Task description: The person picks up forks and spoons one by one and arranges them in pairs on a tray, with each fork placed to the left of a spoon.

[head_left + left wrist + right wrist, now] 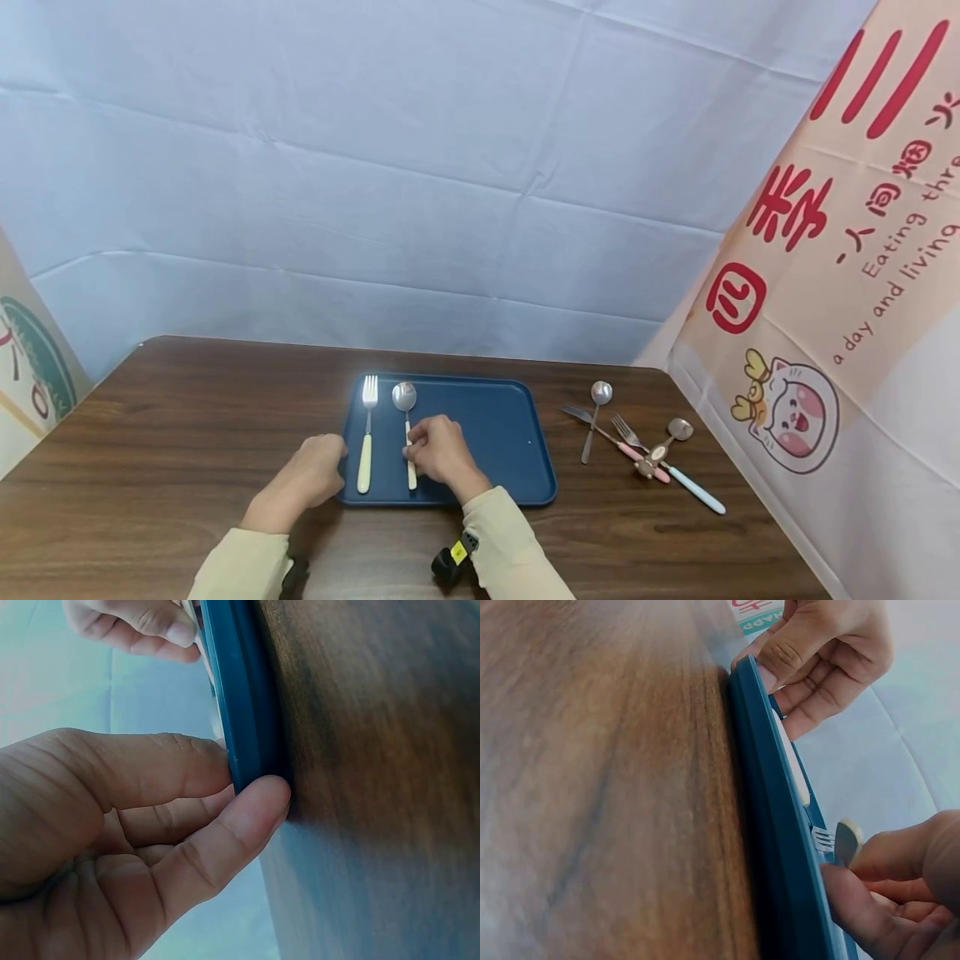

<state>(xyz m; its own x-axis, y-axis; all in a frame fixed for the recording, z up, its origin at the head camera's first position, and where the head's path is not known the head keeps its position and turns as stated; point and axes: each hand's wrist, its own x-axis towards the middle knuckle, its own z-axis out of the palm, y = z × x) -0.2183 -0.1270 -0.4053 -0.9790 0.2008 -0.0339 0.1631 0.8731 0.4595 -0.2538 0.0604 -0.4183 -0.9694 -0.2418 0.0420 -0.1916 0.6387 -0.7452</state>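
Both hands (442, 450) low, fingers (247, 817) curled

A staged recording booth: pale cloth backdrop (420, 167) and printed banner (840, 275) enclose a wooden table (187, 417).

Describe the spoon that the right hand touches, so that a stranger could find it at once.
On the wooden table lies a dark blue tray with two utensils side by side. The spoon is the right one, its cream handle under the right hand. Its round bowl sets it apart from the pronged fork beside it.
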